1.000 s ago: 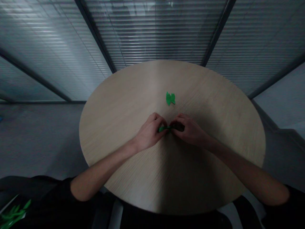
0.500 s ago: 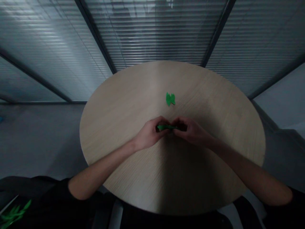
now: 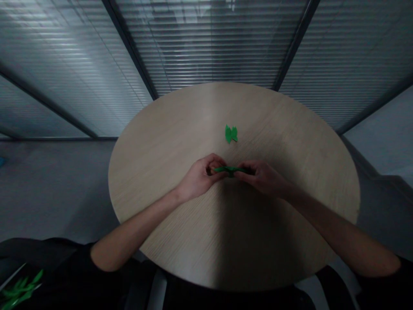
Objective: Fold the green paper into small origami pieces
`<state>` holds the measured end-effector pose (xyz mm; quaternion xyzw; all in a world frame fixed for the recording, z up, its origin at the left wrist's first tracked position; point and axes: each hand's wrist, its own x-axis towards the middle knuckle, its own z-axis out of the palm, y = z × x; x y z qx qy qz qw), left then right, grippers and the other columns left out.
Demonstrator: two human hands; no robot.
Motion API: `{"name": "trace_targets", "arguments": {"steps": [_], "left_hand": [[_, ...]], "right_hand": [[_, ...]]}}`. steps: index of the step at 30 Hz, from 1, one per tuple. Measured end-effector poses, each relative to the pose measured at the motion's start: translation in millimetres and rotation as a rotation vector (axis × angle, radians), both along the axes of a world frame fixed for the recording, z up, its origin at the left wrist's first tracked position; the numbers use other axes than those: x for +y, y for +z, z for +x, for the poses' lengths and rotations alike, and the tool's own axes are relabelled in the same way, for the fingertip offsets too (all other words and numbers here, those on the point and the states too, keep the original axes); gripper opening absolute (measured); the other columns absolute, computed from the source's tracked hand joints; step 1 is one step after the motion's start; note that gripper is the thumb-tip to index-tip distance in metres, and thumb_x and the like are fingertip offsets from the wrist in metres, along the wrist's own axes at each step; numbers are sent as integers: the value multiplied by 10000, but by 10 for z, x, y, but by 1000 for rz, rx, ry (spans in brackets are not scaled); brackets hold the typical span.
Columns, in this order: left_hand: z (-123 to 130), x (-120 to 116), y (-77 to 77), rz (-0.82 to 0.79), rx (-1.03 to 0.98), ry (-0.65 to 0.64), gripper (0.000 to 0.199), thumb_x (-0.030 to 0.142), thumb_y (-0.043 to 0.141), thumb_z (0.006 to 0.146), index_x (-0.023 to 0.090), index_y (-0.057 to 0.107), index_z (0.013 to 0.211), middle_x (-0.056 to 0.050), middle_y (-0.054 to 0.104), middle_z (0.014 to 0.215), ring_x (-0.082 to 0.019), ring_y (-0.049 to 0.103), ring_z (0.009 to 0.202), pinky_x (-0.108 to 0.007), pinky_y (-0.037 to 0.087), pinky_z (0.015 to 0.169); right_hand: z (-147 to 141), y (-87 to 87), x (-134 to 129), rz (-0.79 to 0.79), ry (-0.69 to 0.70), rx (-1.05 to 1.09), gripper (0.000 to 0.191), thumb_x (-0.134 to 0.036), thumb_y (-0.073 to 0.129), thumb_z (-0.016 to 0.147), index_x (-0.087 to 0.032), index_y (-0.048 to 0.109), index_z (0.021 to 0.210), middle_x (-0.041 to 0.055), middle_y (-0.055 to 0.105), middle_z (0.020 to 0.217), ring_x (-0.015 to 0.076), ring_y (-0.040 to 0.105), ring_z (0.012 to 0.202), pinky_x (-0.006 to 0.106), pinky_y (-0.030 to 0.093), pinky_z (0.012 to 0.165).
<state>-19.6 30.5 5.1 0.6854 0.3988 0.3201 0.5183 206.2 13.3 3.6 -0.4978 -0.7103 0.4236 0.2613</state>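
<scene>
Over the middle of the table, my left hand [image 3: 200,175] pinches one end of a thin green piece [image 3: 231,169], thumb in front and fingers behind. At its other end, my right hand [image 3: 263,177] grips it the same way. The piece is seen nearly edge-on, so its full shape and material cannot be made out. Farther back on the table lies a green butterfly-shaped piece [image 3: 231,134], with two pointed lobes joined in the middle; neither hand touches it.
The round wooden table [image 3: 155,142] stands before me, with a glass partition and blinds [image 3: 213,47] behind its far edge. At the lower left, several green leaf-like pieces [image 3: 21,289] lie in a dark place by my sleeve. A shadow falls across the table's front.
My hands have drawn slightly apart, the left one moving a little left. More of the green piece's middle shows between them. The butterfly-shaped piece stays in place.
</scene>
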Motion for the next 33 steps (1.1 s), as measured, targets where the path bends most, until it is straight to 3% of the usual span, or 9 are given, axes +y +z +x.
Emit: {"name": "trace_targets", "arguments": {"steps": [10, 18, 21, 26, 29, 33], "left_hand": [[-12, 5, -36, -69, -95, 24, 218, 264, 777, 817, 179, 599, 910, 50, 509, 659, -107, 480, 580, -244, 356, 531], [-16, 7, -29, -34, 31, -56, 207, 261, 714, 870, 149, 670, 1039, -7, 655, 772, -139, 607, 681, -258, 459, 616], [-25, -11, -61, 77, 122, -67, 186, 265, 692, 898, 156, 695, 1048, -19, 685, 801, -148, 609, 693, -265, 459, 619], [-47, -40, -52, 456, 289, -79, 123, 187, 633, 919, 161, 695, 1021, -72, 693, 925, -208, 628, 845, -337, 503, 751], [-52, -56, -13, 663, 403, -156, 143, 199, 571, 959, 157, 684, 1037, -110, 682, 976, -260, 608, 954, -390, 505, 842], [-59, -67, -3, 782, 531, -207, 178, 285, 603, 962, 148, 692, 1035, -126, 668, 977, -284, 584, 948, -410, 496, 857]], "right_hand": [[37, 43, 4, -94, 0, 5, 292, -450, 646, 891, -175, 698, 808, -44, 498, 625, 105, 418, 552, 249, 292, 509], [47, 30, -9, -27, -10, -28, 285, -440, 642, 908, -180, 717, 820, -28, 549, 657, 122, 469, 586, 263, 325, 543], [29, 32, -17, 61, -1, -75, 231, -390, 638, 907, -183, 716, 839, -20, 569, 674, 141, 506, 614, 275, 354, 575], [-4, 11, -43, 454, 59, -197, 46, -205, 661, 881, -189, 696, 906, 61, 681, 910, 220, 625, 869, 338, 477, 792], [-2, -31, -60, 611, 113, -292, 38, -211, 658, 923, -198, 693, 926, 88, 696, 962, 262, 620, 983, 391, 494, 912], [-5, -91, -86, 706, 193, -434, 107, -183, 605, 956, -186, 711, 971, 110, 703, 996, 277, 608, 1001, 430, 489, 972]]}}
